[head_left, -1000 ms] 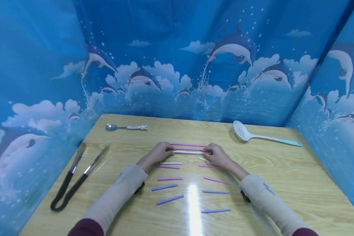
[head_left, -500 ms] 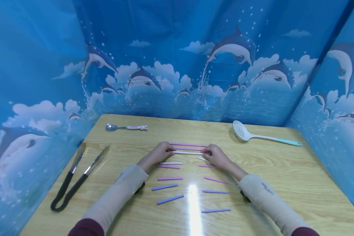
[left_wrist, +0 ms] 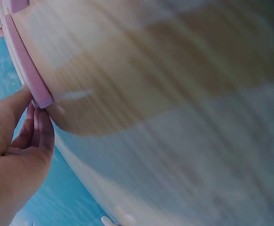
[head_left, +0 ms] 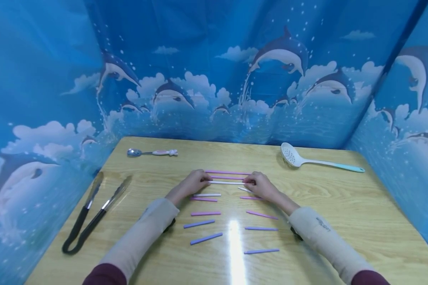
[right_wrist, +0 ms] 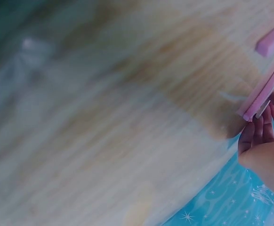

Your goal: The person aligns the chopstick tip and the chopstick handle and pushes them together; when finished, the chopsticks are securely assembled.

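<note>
A long white stick (head_left: 226, 183) lies crosswise between my two hands near the table's middle. My left hand (head_left: 195, 183) pinches its left end, thumb against fingers. At its right end, my right hand (head_left: 261, 186) pinches it the same way. Just beyond lie two long pink sticks (head_left: 228, 172), parallel to it. The left wrist view has a square-ended pink stick (left_wrist: 28, 68) right at the left fingertips (left_wrist: 45, 115). In the right wrist view, pink sticks (right_wrist: 269, 84) run up to the right fingertips, which partly hide a pale stick end.
Nearer lie short sticks in two columns, such as a blue stick (head_left: 206, 238) and another blue stick (head_left: 262, 251). Black-handled tongs (head_left: 92, 217) rest at left, a spoon (head_left: 152, 152) at back left, and a white skimmer (head_left: 317, 161) at back right. A dolphin-print curtain (head_left: 214, 71) surrounds the wooden table (head_left: 342, 221).
The head view has tilted slightly, so the table sits a few pixels higher. Both hands keep their grip on the white stick in about the same place.
</note>
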A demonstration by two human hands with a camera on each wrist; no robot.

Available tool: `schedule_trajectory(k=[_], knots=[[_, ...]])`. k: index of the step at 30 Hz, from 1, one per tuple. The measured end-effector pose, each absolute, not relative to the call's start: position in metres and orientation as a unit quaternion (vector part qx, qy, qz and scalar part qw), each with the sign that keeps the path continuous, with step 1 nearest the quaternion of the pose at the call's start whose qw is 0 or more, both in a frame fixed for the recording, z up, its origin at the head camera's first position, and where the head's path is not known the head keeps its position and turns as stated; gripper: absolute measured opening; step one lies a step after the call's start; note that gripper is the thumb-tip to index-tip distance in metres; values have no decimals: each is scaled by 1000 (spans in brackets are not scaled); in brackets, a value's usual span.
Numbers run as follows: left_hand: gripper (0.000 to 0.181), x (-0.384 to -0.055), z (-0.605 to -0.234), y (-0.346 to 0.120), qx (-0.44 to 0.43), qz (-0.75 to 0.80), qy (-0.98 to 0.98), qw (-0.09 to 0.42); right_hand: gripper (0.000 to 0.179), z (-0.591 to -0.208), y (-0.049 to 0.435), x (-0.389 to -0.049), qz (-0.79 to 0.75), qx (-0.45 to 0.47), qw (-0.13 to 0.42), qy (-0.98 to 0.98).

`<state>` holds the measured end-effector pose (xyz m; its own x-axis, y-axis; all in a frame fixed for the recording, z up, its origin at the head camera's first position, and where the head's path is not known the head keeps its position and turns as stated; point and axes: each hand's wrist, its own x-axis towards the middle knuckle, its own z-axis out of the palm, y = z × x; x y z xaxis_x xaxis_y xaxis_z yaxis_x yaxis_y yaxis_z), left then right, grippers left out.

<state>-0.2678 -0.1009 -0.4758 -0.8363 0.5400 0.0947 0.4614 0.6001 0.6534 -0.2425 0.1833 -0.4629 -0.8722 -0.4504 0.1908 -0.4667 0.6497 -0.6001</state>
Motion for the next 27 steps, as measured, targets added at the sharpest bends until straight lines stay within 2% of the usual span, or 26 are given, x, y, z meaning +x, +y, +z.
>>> schedule_trajectory(k=[1,9,23,27], knots=[[16,-261,-464,-98,262,341,900,68,7,-463,183,-243,333,255,13,-908],[18,-254,-453,-91,227,309,921,74,9,-459,187,-243,341,249,16,-906],[22,-244,-456,-106,239,360,900,51,13,-451,198,-231,369,211,5,-905],[21,-239,-456,-111,242,372,894,62,14,-452,201,-225,373,214,-6,-903]])
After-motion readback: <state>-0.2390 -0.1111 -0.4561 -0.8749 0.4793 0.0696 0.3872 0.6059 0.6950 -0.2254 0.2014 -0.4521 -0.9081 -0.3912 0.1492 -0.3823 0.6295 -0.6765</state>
